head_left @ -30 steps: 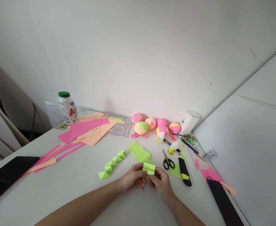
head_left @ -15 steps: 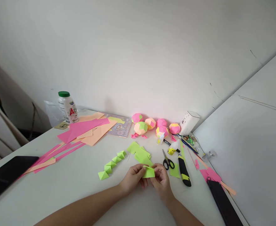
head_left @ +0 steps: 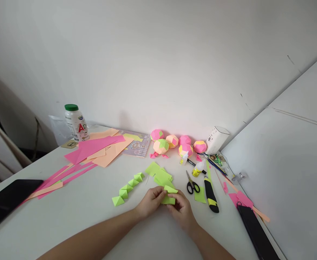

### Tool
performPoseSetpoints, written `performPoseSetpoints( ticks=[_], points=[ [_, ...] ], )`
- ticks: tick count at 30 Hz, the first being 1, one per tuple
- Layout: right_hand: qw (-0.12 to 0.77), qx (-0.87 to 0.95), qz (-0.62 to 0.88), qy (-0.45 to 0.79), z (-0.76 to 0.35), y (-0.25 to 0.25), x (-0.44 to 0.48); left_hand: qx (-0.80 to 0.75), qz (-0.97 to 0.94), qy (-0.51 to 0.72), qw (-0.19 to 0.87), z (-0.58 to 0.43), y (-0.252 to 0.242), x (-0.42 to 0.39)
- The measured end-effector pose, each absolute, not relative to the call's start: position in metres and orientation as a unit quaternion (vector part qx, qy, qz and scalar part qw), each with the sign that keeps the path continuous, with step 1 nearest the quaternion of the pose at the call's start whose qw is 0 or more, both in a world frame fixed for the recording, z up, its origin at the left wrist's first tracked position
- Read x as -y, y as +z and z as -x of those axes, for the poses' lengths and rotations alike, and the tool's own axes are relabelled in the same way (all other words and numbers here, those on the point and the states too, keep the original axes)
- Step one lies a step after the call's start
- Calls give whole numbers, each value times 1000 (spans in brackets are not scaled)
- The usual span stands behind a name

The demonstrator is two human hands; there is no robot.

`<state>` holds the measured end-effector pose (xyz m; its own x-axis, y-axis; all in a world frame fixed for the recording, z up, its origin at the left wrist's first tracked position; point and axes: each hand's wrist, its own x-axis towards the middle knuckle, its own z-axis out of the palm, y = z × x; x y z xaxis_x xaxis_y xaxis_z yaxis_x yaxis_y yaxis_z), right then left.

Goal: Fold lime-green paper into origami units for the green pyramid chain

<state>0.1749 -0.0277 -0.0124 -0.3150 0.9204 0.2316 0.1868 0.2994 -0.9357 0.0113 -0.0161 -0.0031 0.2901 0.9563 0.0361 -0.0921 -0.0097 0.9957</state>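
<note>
Between my two hands is a small piece of green paper, creased, with a flap standing up at its upper edge. My left hand pinches its left side, thumb on top. The fingers of my right hand close on its right side. Just beyond lies a loose stack of green paper squares. To the left, several folded green paper pieces stand in a slanting row. Black-handled scissors and one more green paper square lie right of my right hand.
A box cutter and glue bottles sit to the right. Several paper polyhedra line the wall. Pink and peach sheets, a white bottle and a dark tablet are left; a black phone is right.
The green paper's upper flap has lifted and now shows as a raised fold. My right fingers have shifted left across the paper. The camera view has moved slightly.
</note>
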Motion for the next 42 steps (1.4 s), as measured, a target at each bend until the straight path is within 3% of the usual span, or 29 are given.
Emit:
performPoseSetpoints(
  ticks=[20,42],
  points=[
    [416,692,398,436,-175,-15,27,-414,-532,433,598,-12,-3,15],
    [449,655,410,448,-175,-2,29,-337,-526,436,648,-12,-7,15]
  ],
)
